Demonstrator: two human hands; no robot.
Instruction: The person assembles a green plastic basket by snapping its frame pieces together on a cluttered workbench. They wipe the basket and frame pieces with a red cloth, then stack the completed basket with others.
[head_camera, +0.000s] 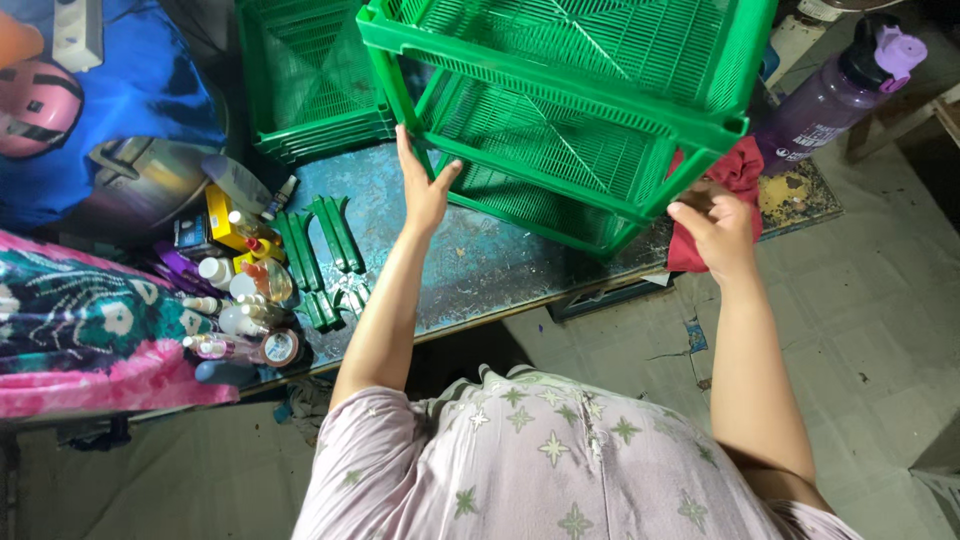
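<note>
Your left hand (425, 190) lies flat and spread against one near post of the green tiered rack (570, 110) on the worn table (480, 270); your right hand (718, 228) pinches the other near post; uneven pressure could tilt it or unseat a post; its trays look empty; spare trays (310, 90) stacked far left; bottles (240, 290) cluster beside loose posts (322, 250).

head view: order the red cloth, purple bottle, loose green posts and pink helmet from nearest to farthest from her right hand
From the right hand:
1. Red cloth, right behind the hand, against the green rack.
2. Purple bottle, up and to the right on the table edge.
3. Loose green posts, across the table past the left hand.
4. Pink helmet, far left.
</note>
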